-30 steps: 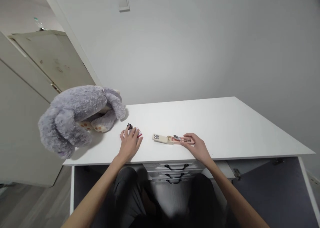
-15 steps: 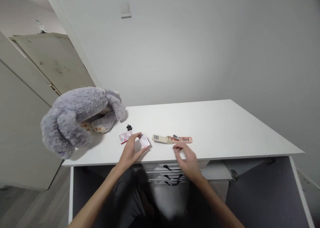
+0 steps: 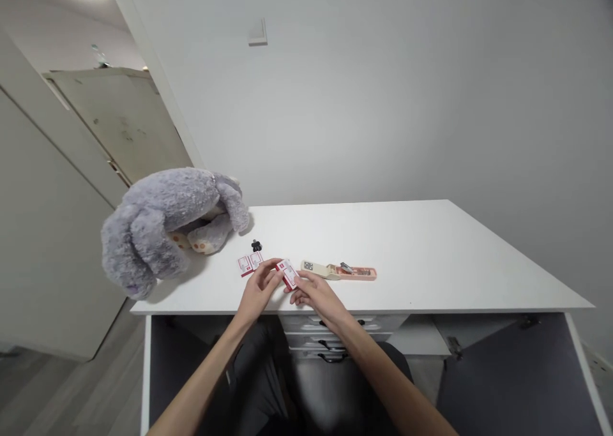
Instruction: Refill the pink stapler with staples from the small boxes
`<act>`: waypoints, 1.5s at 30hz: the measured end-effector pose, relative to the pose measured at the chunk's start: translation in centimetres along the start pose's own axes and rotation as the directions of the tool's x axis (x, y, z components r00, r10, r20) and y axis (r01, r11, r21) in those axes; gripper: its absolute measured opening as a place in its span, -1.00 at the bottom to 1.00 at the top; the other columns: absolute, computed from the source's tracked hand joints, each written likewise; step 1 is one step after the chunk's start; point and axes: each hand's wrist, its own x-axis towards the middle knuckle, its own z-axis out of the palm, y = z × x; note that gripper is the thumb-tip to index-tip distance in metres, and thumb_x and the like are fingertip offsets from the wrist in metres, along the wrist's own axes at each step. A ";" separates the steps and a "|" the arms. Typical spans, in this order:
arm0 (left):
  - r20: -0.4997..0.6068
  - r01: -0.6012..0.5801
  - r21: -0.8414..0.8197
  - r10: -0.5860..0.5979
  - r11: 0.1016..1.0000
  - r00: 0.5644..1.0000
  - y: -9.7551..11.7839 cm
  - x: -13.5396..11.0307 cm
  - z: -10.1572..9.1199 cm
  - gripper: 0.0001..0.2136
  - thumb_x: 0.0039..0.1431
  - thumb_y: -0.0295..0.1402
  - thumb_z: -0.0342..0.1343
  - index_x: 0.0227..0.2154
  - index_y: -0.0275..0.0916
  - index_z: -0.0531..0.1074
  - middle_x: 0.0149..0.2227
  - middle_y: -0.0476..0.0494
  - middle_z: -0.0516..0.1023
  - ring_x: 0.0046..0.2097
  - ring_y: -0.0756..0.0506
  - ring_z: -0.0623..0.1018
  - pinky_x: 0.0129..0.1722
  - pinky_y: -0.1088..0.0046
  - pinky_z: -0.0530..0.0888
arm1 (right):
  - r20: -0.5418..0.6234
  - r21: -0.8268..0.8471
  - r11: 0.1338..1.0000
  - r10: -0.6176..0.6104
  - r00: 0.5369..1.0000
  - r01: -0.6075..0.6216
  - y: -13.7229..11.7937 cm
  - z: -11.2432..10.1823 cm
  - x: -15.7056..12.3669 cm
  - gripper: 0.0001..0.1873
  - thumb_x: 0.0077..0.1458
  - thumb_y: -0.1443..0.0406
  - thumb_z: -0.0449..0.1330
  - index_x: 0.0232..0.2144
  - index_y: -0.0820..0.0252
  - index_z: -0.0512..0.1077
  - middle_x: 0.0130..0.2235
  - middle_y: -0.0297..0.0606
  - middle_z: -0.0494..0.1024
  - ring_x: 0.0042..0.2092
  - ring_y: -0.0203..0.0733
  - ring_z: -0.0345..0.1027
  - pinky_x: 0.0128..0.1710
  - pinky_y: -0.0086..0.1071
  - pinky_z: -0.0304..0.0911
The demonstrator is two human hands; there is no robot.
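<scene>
A small red-and-white box (image 3: 288,272) is held just over the front part of the white tabletop (image 3: 431,251). The fingers and thumb of my left hand (image 3: 257,290) are closed on its left side. From the right, my right hand (image 3: 320,297) grips the same box by its lower right edge. Two similar red-and-white boxes (image 3: 244,265) lie side by side, just left of my left hand. Right of the held box rests a long, opened-out item (image 3: 330,272), cream at one end and pink at the other, with a metal piece in the pink part; it resembles an opened stapler.
A small black object (image 3: 257,246) sits behind the two boxes. At the table's left end lies a big grey plush toy (image 3: 172,196). Below the tabletop are drawers with black handles (image 3: 330,345) and an open cabinet door (image 3: 512,372) on the right.
My right hand has moved left from beside the pink part to the box and now grips it. The box's red side now shows. The whole view has shifted slightly.
</scene>
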 end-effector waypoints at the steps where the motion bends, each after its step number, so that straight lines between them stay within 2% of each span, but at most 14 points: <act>1: -0.014 0.037 -0.056 -0.038 0.998 0.999 -0.4 0.1 -0.3 -0.58 0.26 -0.04 0.35 0.03 -0.20 0.52 0.13 -0.33 0.64 0.17 -0.28 0.62 0.23 0.12 0.51 | 0.012 0.037 0.999 0.023 1.000 -0.024 0.2 0.2 0.2 -0.33 0.02 -0.12 0.51 -0.03 0.20 0.50 -0.27 -0.19 0.71 -0.38 -0.25 0.55 -0.31 -0.38 0.36; 4: -0.045 0.129 -0.227 -0.143 0.965 0.989 -1.6 0.3 -0.8 -0.52 0.16 -0.03 0.44 0.00 -0.20 0.48 0.09 -0.35 0.68 0.12 -0.27 0.66 0.24 0.12 0.50 | 0.005 0.077 0.996 0.052 0.999 -0.052 1.2 0.5 1.0 -0.29 -0.03 -0.13 0.53 -0.04 0.19 0.45 -0.26 -0.19 0.70 -0.39 -0.24 0.57 -0.31 -0.37 0.39; 8: -0.147 0.170 -0.351 -0.233 0.921 0.961 -3.2 0.6 -1.4 -0.48 0.02 -0.07 0.54 -0.10 -0.19 0.44 0.04 -0.34 0.71 0.04 -0.21 0.69 0.23 0.14 0.50 | -0.054 -0.067 0.998 -0.008 0.999 0.004 2.4 0.0 2.3 -0.26 0.02 -0.20 0.46 0.00 0.12 0.37 -0.26 -0.20 0.71 -0.38 -0.17 0.61 -0.36 -0.35 0.42; 12: -0.220 0.152 -0.406 -0.258 0.901 0.941 -4.0 1.1 -1.8 -0.50 -0.02 -0.07 0.55 -0.16 -0.22 0.48 -0.05 -0.30 0.73 -0.05 -0.17 0.69 0.21 0.15 0.51 | -0.025 -0.241 0.965 -0.116 0.993 0.106 3.4 -0.7 3.6 -0.34 0.13 -0.19 0.37 0.04 0.09 0.35 -0.22 -0.24 0.67 -0.40 -0.18 0.61 -0.42 -0.35 0.42; 16: -0.272 0.115 -0.390 -0.233 0.914 0.933 -4.3 2.0 -2.2 -0.53 -0.02 -0.02 0.53 -0.23 -0.27 0.58 -0.12 -0.25 0.72 -0.11 -0.13 0.67 0.18 0.16 0.53 | 0.035 -0.329 0.923 -0.198 0.980 0.199 3.7 -0.9 4.6 -0.42 0.23 -0.13 0.30 0.10 0.08 0.38 -0.16 -0.25 0.62 -0.37 -0.19 0.62 -0.42 -0.36 0.41; 22: -0.273 0.114 -0.333 -0.212 0.936 0.938 -4.6 2.5 -2.6 -0.59 0.05 -0.03 0.49 -0.25 -0.30 0.65 -0.14 -0.22 0.69 -0.05 -0.15 0.65 0.19 0.23 0.50 | 0.045 -0.345 0.914 -0.212 0.976 0.214 3.3 -0.8 4.9 -0.45 0.30 -0.12 0.23 0.12 0.07 0.41 -0.12 -0.23 0.58 -0.36 -0.20 0.63 -0.44 -0.38 0.43; 26: -0.258 0.093 -0.341 -0.188 0.936 0.948 -4.8 2.2 -2.6 -0.58 0.07 -0.05 0.49 -0.21 -0.26 0.56 -0.04 -0.24 0.69 0.02 -0.18 0.66 0.20 0.20 0.50 | 0.000 -0.351 0.914 -0.219 0.976 0.205 3.3 -0.7 4.5 -0.45 0.26 -0.10 0.29 0.10 0.08 0.41 -0.05 -0.18 0.58 -0.34 -0.20 0.63 -0.49 -0.42 0.41; 32: -0.188 0.080 -0.374 -0.160 0.924 0.969 -4.8 1.8 -2.7 -0.56 0.16 -0.09 0.46 -0.05 -0.18 0.45 0.12 -0.30 0.65 0.08 -0.24 0.69 0.22 0.11 0.51 | -0.037 -0.363 0.912 -0.220 0.975 0.192 3.3 -0.7 4.0 -0.51 0.26 -0.05 0.31 0.08 0.09 0.46 0.02 -0.11 0.60 -0.30 -0.17 0.64 -0.45 -0.38 0.46; 38: -0.159 0.093 -0.442 -0.180 0.892 0.971 -4.6 1.6 -3.0 -0.56 0.16 -0.15 0.46 0.01 -0.15 0.46 0.19 -0.29 0.60 0.12 -0.28 0.67 0.22 0.07 0.51 | -0.007 -0.409 0.891 -0.222 0.975 0.199 3.6 -0.9 3.9 -0.55 0.28 -0.10 0.28 -0.10 0.14 0.56 -0.14 -0.13 0.64 -0.24 -0.10 0.63 -0.44 -0.36 0.47; 42: -0.162 0.093 -0.489 -0.195 0.867 0.967 -4.5 1.7 -3.2 -0.55 0.16 -0.19 0.47 0.04 -0.15 0.47 0.21 -0.29 0.59 0.15 -0.29 0.66 0.26 0.04 0.48 | -0.048 -0.406 0.893 -0.231 0.972 0.192 3.9 -1.0 3.9 -0.56 0.24 -0.11 0.31 -0.24 0.14 0.49 -0.01 -0.09 0.63 -0.28 -0.15 0.62 -0.49 -0.38 0.44; 45: -0.170 0.081 -0.513 -0.194 0.854 0.966 -4.6 1.7 -3.2 -0.53 0.14 -0.20 0.48 0.05 -0.15 0.47 0.20 -0.29 0.60 0.15 -0.29 0.66 0.27 0.02 0.47 | -0.042 -0.440 0.880 -0.218 0.975 0.178 3.8 -1.0 3.7 -0.64 0.24 -0.02 0.33 -0.19 0.12 0.50 0.00 -0.12 0.63 -0.29 -0.16 0.62 -0.47 -0.39 0.44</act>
